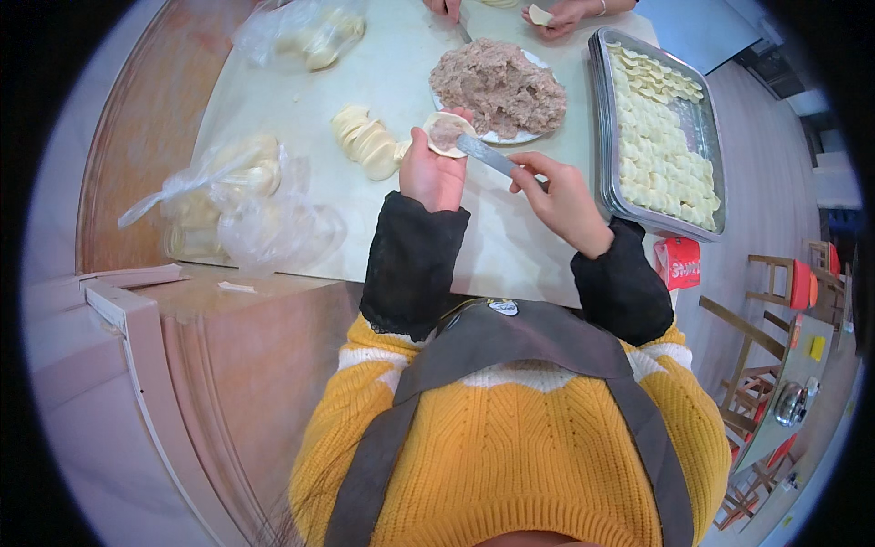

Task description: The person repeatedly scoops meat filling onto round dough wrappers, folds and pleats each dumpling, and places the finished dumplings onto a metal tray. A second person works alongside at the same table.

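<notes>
On the fingers of my left hand (434, 174) lies a round dumpling wrapper (459, 149), with a dab of minced meat filling (444, 134) in its middle. My right hand (564, 198) grips a flat metal spatula (489, 156), whose tip touches the filling. Just beyond, a large mound of minced meat (499, 85) is heaped on a white plate (509, 138). To the left of my left hand, overlapping dumpling wrappers (366, 142) lie in a row on the table (506, 253).
Stacked metal trays (600, 137) at the right hold rows of folded dumplings (660, 150). A red packet (678, 263) sits at the near right corner. Plastic bags of dough (239, 198) and another bag (307, 34) lie left. Across the table, a co-worker's hand (564, 17) holds a wrapper.
</notes>
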Motion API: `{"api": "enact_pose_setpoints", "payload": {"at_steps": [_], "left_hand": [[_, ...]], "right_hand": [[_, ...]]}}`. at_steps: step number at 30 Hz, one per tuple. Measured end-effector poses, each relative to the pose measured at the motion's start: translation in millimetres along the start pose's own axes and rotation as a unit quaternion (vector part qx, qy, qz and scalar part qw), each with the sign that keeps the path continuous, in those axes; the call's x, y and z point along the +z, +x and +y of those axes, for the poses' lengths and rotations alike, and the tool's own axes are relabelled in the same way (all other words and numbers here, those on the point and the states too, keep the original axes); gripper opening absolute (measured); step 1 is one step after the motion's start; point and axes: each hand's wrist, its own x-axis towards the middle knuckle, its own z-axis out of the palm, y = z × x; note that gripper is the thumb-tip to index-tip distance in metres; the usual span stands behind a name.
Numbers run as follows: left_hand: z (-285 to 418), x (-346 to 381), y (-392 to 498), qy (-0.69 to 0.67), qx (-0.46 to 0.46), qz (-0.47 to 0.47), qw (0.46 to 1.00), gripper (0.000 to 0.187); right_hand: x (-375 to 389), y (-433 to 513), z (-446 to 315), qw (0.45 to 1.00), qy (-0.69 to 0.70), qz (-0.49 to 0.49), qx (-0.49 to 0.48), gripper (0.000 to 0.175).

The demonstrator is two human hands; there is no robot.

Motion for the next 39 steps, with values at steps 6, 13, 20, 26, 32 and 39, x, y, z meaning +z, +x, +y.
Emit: {"api": "enact_pose_setpoints", "payload": {"at_steps": [6,13,20,26,32,39], "left_hand": [[6.0,0.1,3.8,0.027,0.072,0.060,0.995,0.050],[-0.5,5.8,-5.3,-0.127,-0.105,-0.003,0.986,0.052],[4.3,20.4,-23.9,-0.037,-0.131,-0.063,0.989,0.050],[-10.2,43.9,-40.1,0.116,-0.115,-0.118,0.980,0.047],[-5.4,60.2,-57.8,0.212,-0.058,-0.206,0.954,0.049],[-8.4,69.2,-70.9,0.326,0.081,-0.216,0.917,0.051]], "right_hand": [[2.7,17.2,43.9,0.947,-0.292,0.134,-0.015,0.015],[15.3,35.9,69.5,0.942,-0.328,0.070,0.010,0.018],[-20.7,23.5,11.7,0.952,-0.167,0.132,-0.219,0.031],[-28.0,19.9,-35.8,0.928,-0.134,0.128,-0.323,0.022],[-8.1,15.8,-47.7,0.955,0.045,0.165,-0.244,0.026],[-3.2,5.1,-71.1,0.919,0.217,0.250,-0.215,0.038]]}}
